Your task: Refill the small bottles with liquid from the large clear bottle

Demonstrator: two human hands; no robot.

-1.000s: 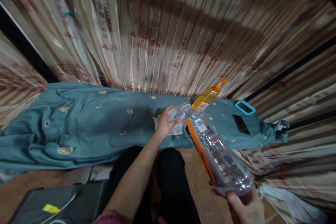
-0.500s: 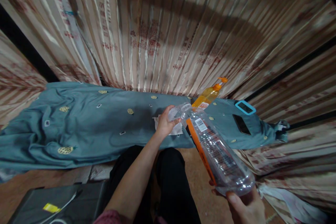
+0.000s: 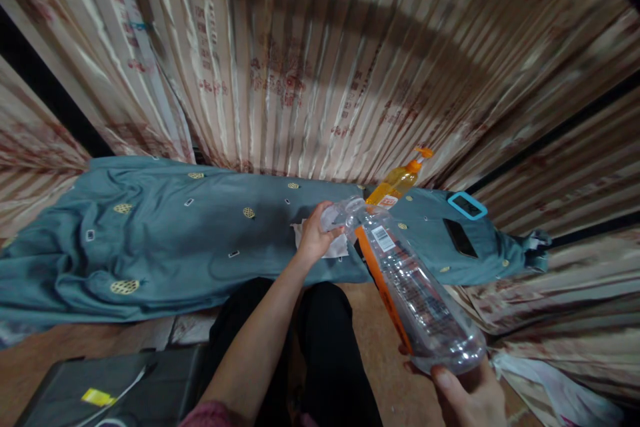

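Walls: pleated beige satin curtains with faded red print (image 3: 320, 67) hang all around, dark gaps between panels.
Surface: a long ledge draped in a rumpled teal cloth with small gold motifs (image 3: 165, 240).
Floor: bare brown floor (image 3: 370, 347).
Furniture: a dark grey case (image 3: 115, 390) at lower left.
Light: dim, warm, broad shadows across the curtains.

The right hand (image 3: 467, 397), at five o'clock, is cut off by the bottom edge, so only a thumb and some fingers show under the base of the clear bottle (image 3: 410, 280). The left hand (image 3: 315, 235) covers the bottle's mouth, so any cap there cannot be made out. The label print is too small to read.
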